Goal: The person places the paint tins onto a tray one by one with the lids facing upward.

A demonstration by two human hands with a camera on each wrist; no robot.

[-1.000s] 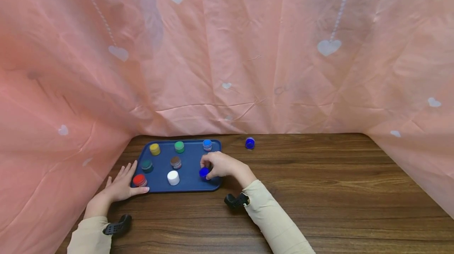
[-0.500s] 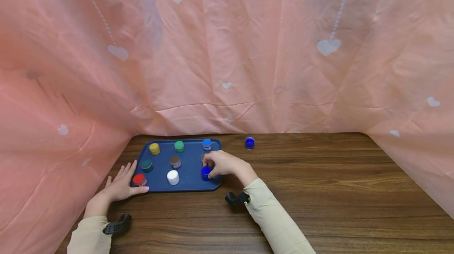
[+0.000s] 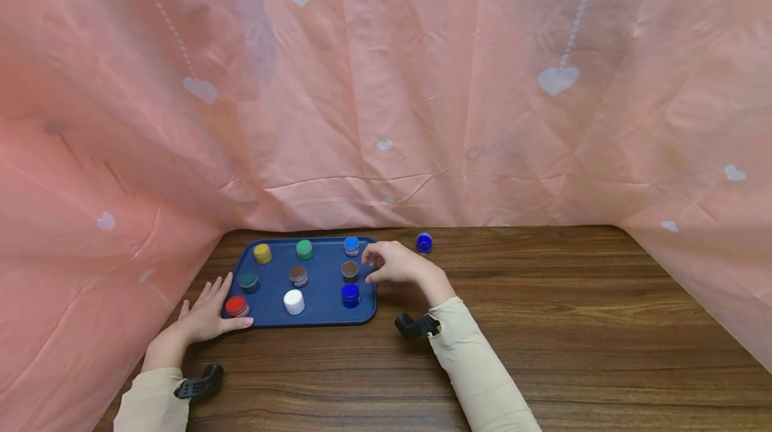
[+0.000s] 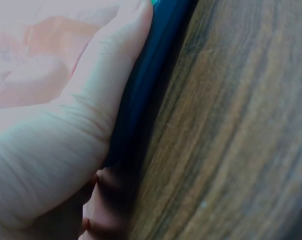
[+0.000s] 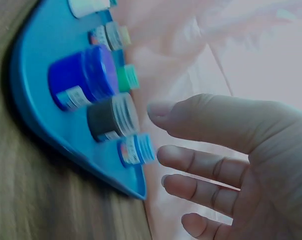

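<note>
Several small paint jars stand on a blue tray (image 3: 326, 315). My left hand (image 3: 204, 315) lies spread at the tray's near-left corner, thumb along the front rim by a red jar (image 3: 238, 305). My right hand (image 3: 395, 263) hovers over the tray's right edge with bent fingers and nothing between them. Nearest to it are a dark blue jar (image 3: 350, 295) at the near-right corner, a brown jar (image 3: 350, 271) behind that, and a light blue jar (image 3: 352, 246) at the back. In the right wrist view the thumb and fingers (image 5: 205, 120) are apart from the jars.
Another dark blue jar (image 3: 424, 243) lies on the wooden table (image 3: 543, 311) right of the tray. A white jar (image 3: 294, 302), a second brown jar (image 3: 298, 276), a teal one (image 3: 249, 282), a yellow one (image 3: 262, 254) and a green one (image 3: 304, 249) share the tray. Pink curtain (image 3: 416, 171) encloses the table.
My right hand has let go of the dark blue jar, now standing at the tray's near-right corner, and moved back and to the right. The brown jar behind it is uncovered. My left hand stays put.
</note>
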